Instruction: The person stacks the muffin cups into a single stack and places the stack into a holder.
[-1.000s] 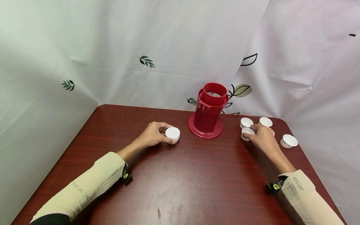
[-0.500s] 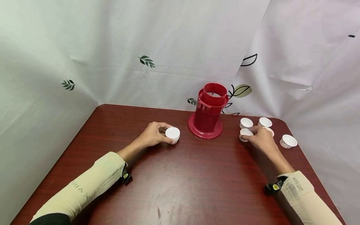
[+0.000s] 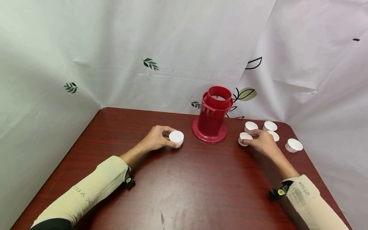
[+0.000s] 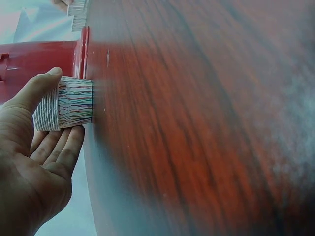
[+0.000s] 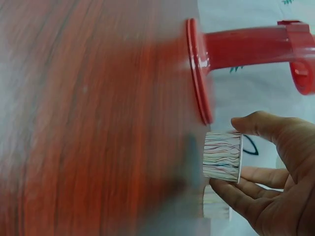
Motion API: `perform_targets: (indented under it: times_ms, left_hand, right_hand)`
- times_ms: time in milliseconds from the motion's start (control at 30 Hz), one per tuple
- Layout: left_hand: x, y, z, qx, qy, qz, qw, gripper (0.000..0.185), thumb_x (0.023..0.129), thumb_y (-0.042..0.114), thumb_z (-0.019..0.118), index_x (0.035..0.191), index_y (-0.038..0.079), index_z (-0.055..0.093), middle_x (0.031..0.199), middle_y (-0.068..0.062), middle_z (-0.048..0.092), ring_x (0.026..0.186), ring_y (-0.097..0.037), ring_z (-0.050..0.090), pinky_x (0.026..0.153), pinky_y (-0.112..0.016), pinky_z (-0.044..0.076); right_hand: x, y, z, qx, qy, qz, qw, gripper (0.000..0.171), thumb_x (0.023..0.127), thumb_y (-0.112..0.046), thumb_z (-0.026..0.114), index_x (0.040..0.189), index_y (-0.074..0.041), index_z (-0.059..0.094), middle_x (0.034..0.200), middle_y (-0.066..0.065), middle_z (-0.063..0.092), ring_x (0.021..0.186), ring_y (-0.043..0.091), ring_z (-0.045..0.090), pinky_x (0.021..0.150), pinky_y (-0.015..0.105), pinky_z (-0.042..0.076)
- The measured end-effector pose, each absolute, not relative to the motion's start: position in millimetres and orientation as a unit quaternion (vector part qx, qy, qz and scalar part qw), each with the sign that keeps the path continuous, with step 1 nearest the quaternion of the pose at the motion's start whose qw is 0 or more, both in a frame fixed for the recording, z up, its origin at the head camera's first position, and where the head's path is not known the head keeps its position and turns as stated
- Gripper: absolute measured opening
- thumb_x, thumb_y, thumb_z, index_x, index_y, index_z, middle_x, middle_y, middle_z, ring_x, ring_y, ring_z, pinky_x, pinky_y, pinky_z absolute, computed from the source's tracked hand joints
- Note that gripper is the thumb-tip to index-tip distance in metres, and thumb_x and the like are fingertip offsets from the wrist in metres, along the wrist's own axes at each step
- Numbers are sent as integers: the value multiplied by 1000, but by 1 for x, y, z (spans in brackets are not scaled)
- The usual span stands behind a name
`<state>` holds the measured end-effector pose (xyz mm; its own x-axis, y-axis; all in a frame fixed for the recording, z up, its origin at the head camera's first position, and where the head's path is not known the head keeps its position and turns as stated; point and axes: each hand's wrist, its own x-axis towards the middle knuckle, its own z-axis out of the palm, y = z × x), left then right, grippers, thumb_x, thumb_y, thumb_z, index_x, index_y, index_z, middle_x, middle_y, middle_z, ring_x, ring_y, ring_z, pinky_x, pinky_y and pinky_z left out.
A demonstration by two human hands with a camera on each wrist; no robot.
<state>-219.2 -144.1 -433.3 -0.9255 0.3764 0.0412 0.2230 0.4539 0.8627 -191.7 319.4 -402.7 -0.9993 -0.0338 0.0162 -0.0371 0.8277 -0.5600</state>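
Nearest in the scene is the reddish-brown tabletop, with a few small marks on it. From the near left comes a pale sleeve, and from the near right comes another pale sleeve; both have printed letters. One small black device is at the left wrist, and a similar one at the right.

Farther in, at the right side of the tabletop, a paper cup stands upright and apart. The left hand is gripping a stack of paper cups between thumb and fingers, to the left of the red stand and near it. Several rims show, one upon another. The right hand pinches a single cup, to the right of the stand and also apart from it. Thin wavy coloured lines cover the sides of the held cups. Whether these touch the tabletop, I cannot tell.

Behind the right hand, one more cup is partly hidden. The red stand has a wide round base and an open ring on top. Two far cups stand upright beyond the right hand. Farthest hangs a whitish cloth with leaf patterns.
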Motion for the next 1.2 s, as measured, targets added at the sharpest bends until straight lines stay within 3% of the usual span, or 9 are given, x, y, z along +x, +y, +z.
perform_targets:
  times_ms: [233, 500, 767, 1200]
  left_hand:
    - [-219, -144, -435, 179, 849, 490, 78, 57, 76, 19, 107, 127, 9, 85, 110, -8, 86, 89, -11, 77, 80, -20, 61]
    - [-220, -145, -435, 178, 851, 488, 80, 57, 76, 19, 107, 127, 9, 85, 111, -7, 86, 90, -11, 77, 81, -20, 61]
    - [-220, -145, -436, 177, 852, 487, 79, 56, 76, 20, 107, 127, 10, 85, 110, -7, 86, 92, -12, 78, 83, -21, 62]
    - [-220, -145, -435, 181, 853, 483, 76, 58, 75, 20, 107, 128, 10, 85, 110, -6, 86, 88, -11, 76, 80, -21, 61]
  right_hand:
    - [-190, 301, -396, 30, -949, 315, -1, 65, 92, -36, 93, 138, 7, 74, 123, 27, 83, 115, 39, 81, 81, 19, 54]
    - [-187, 279, -388, 42, -948, 315, -16, 66, 90, -41, 95, 138, 0, 76, 121, 21, 85, 114, 34, 81, 88, 33, 57]
    - [-189, 257, -389, 67, -934, 349, -26, 60, 90, -35, 95, 135, 1, 77, 120, 19, 85, 108, 29, 82, 85, 26, 58]
    - [-189, 226, -395, 98, -929, 354, -42, 57, 88, -36, 96, 131, -2, 79, 117, 15, 85, 106, 27, 81, 89, 33, 61]
